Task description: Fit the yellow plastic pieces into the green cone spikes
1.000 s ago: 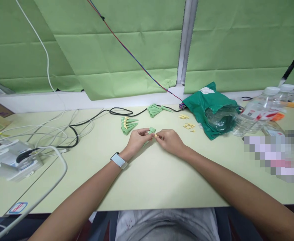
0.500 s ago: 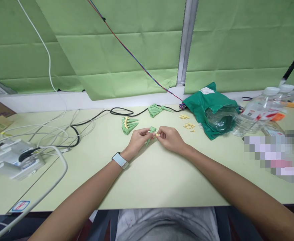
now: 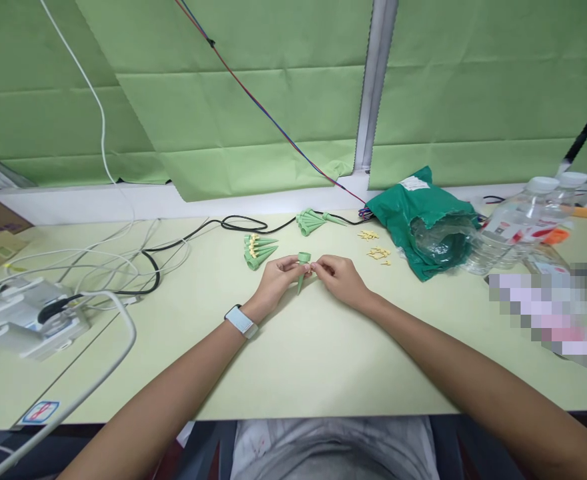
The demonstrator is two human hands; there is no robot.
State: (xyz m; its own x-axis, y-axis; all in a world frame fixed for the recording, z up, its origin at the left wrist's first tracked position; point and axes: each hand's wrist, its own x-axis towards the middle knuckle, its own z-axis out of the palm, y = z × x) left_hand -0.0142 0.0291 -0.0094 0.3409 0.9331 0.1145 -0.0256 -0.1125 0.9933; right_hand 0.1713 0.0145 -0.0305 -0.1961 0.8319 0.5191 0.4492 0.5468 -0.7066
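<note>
My left hand (image 3: 278,280) is closed around a green plastic watering spike (image 3: 304,257), its wide round end up and its point down. Against the side of the spike, my right hand (image 3: 338,277) is pinched at the fingertips, which hide most of the small yellow plastic piece between them. Left of the hands lie several green spikes with yellow pieces attached (image 3: 259,251). Farther back is a bunch of plain green spikes (image 3: 311,221). Loose yellow pieces (image 3: 378,253) lie in small piles to the right.
A torn green plastic bag (image 3: 423,220) lies at the back right, beside clear bottles (image 3: 516,220). White adapters (image 3: 33,317) and tangled cables cover the table's left side. A black cable (image 3: 243,223) runs along the back.
The spike in my left hand has turned more upright. My right fingertips have closed in against its side, covering the yellow piece that showed before.
</note>
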